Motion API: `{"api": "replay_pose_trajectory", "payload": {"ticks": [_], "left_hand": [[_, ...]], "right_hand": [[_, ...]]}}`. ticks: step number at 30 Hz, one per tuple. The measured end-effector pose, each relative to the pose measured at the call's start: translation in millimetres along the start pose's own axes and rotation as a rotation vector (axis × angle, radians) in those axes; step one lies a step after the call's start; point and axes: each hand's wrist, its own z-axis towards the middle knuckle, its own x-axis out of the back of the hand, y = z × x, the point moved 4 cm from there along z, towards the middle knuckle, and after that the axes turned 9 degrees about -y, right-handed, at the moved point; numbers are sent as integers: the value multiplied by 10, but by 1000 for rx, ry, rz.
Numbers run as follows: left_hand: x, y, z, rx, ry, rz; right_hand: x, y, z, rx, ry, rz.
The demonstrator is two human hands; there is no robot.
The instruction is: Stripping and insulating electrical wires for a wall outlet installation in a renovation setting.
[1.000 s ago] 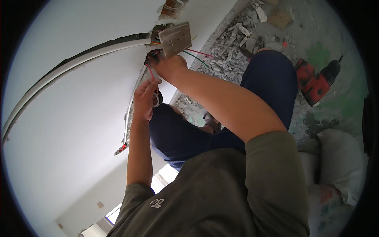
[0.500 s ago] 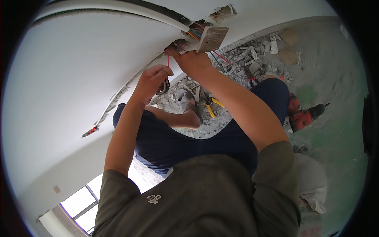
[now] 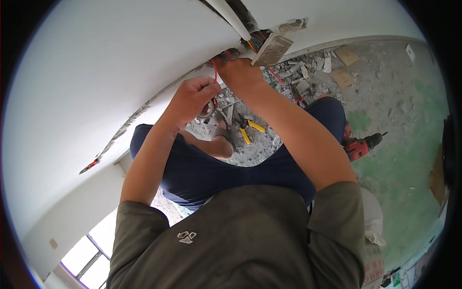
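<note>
My left hand (image 3: pixel 195 98) is closed round a small roll of tape (image 3: pixel 207 111), held just off the wall. From its fingertips a narrow red strip (image 3: pixel 214 72) runs up to the fingers of my right hand (image 3: pixel 240 74). Those fingers are bent in at a rough hole in the wall, among wires; their tips are in shadow, so what they pinch is unclear. Close beside the right hand, a dusty socket plate (image 3: pixel 272 49) hangs out from the wall. Coloured wires (image 3: pixel 253 45) lie behind it, below a white conduit (image 3: pixel 232 19).
Broken plaster rubble (image 3: pixel 303 72) lies along the wall's foot. Yellow-handled pliers (image 3: pixel 250 130) rest on the floor between my legs. A red and black drill (image 3: pixel 357 148) lies beyond my right knee. A red tool (image 3: pixel 89 165) sits at the wall groove's left end.
The view has shifted, so the wall and socket plate appear farther right. The hands keep nearly the same pose, with the red strip still between them.
</note>
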Motion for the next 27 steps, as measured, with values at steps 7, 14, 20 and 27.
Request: {"api": "replay_pose_trajectory", "payload": {"ticks": [7,14,20,27], "left_hand": [[-18,65,59,0,-7,-40],[-13,-75,17,42,35,-91],[-64,-87,15,1,84,-60],[-22,-215,195,-42,110,106]], "right_hand": [[-173,36,-10,6,136,-98],[-186,46,-83,18,332,-183],[-214,31,-561,32,28,109],[-706,181,-1087,-222,18,684]]}}
